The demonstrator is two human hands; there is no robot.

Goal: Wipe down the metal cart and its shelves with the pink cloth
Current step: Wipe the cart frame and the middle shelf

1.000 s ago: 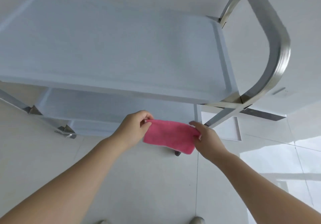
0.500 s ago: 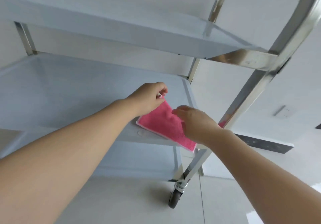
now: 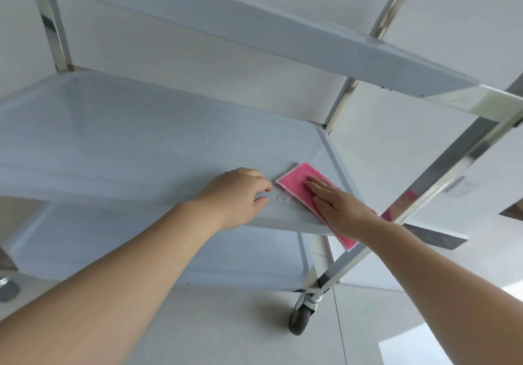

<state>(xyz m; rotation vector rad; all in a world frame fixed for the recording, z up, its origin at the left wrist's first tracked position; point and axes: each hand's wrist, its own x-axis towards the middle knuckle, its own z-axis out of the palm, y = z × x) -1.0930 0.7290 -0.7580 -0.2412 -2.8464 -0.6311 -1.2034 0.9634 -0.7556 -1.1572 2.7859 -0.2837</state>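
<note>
The metal cart has three grey shelves on shiny steel posts. Its middle shelf [image 3: 135,143] fills the centre of the view, with the top shelf [image 3: 254,33] above and the bottom shelf [image 3: 249,257] below. The pink cloth [image 3: 297,183] lies flat on the middle shelf's near right corner and hangs over the front rim. My right hand [image 3: 336,206] presses flat on the cloth, fingers straight. My left hand [image 3: 240,194] rests on the shelf's front rim just left of the cloth, fingers curled, apart from the cloth.
The cart's steel handle frame [image 3: 458,149] slants up at the right, close to my right forearm. A black caster wheel [image 3: 300,322] stands on the pale tiled floor [image 3: 226,330]. White walls are behind the cart. A round metal object [image 3: 8,288] shows at the left edge.
The view dropped from above the top shelf to the middle shelf. Both hands carried the cloth onto that shelf; my left hand let go, and my right hand now lies flat on it.
</note>
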